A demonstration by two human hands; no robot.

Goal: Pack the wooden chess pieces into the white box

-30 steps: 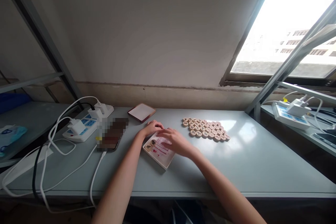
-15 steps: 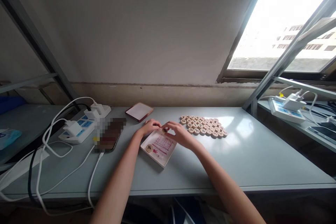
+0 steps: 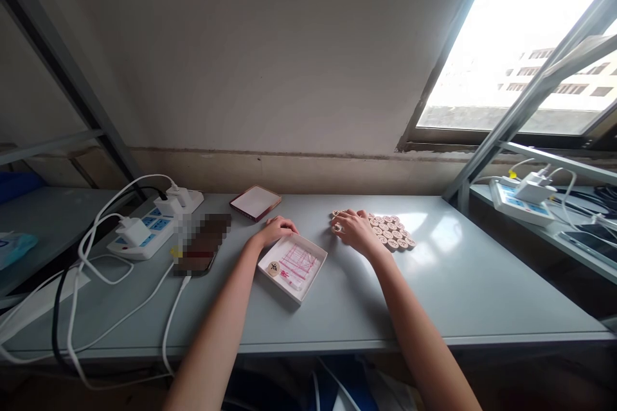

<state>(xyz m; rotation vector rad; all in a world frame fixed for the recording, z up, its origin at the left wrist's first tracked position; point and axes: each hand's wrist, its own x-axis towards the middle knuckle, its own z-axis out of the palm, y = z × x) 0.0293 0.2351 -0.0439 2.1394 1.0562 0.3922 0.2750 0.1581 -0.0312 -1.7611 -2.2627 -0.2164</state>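
My left hand (image 3: 277,230) lies at the far left edge of a shallow white box (image 3: 314,275), its fingers curled along the rim near the top corner. Inside the box, one round wooden Chinese chess piece (image 3: 274,268) rests face up in the near left corner, beside pink line drawings and writing. My right hand (image 3: 355,230) is over the left end of a block of Chinese chess pieces (image 3: 393,231) set in close rows. Between its fingertips a chess piece (image 3: 337,228) shows in part; the hand hides several others.
An upturned box lid (image 3: 255,201) lies behind the box. To the left are a phone (image 3: 205,244), partly pixelated, a power strip (image 3: 157,225) with chargers, and loose white cables (image 3: 168,321). A metal post (image 3: 465,189) and window stand at the right.
My right hand has moved from above the box, with a chess piece in its fingers, rightward to the rows of pieces. My left hand has stayed at the box.
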